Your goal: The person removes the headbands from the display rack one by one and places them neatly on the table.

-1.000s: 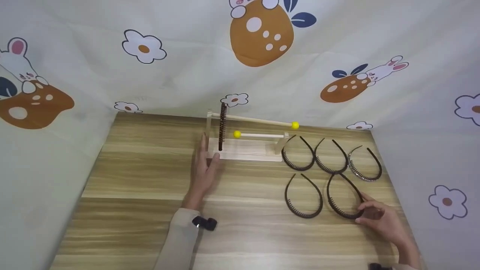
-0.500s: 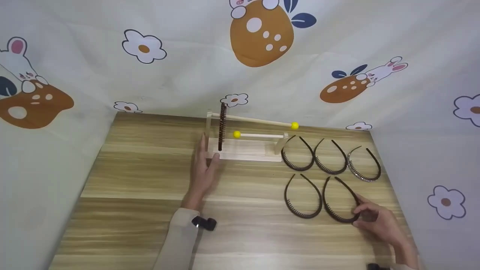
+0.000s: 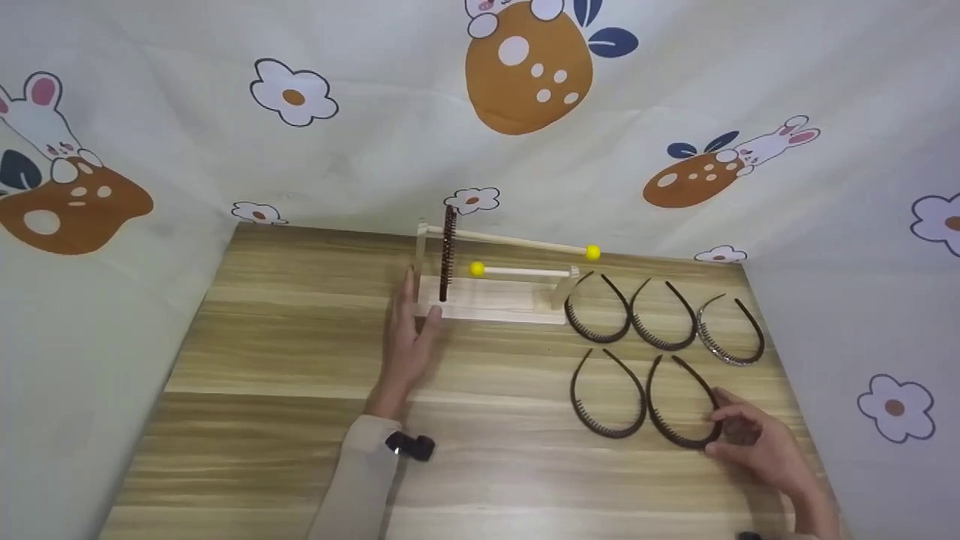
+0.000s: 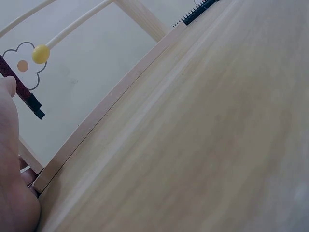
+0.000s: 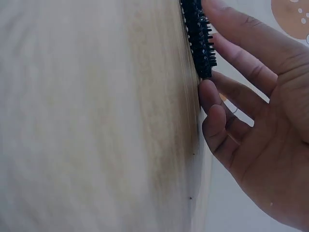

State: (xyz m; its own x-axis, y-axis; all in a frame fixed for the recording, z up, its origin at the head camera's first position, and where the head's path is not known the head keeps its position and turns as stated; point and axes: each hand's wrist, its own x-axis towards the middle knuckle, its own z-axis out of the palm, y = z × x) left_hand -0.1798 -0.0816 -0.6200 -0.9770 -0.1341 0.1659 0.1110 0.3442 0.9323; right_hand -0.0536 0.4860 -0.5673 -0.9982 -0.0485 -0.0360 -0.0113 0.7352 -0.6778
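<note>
My left hand rests against the left end of a pale wooden rack, fingers straight along the outer side and thumb by its front edge. A brown toothed headband hangs on the rack's long rod, near the left upright. In the left wrist view, the thumb is near this headband's lower end. At the right, my right hand pinches the right side of a dark toothed headband lying on the table. The right wrist view shows its teeth between thumb and fingers.
Several dark headbands lie right of the rack, among them one beside the held headband and a glittery one near the table's right edge. Yellow balls cap the rack's rods. A patterned cloth hangs behind the wood-grain table.
My right hand has shifted the headband slightly left and toward me, away from the one above it, and still holds it. The left hand and rack have stayed in place.
</note>
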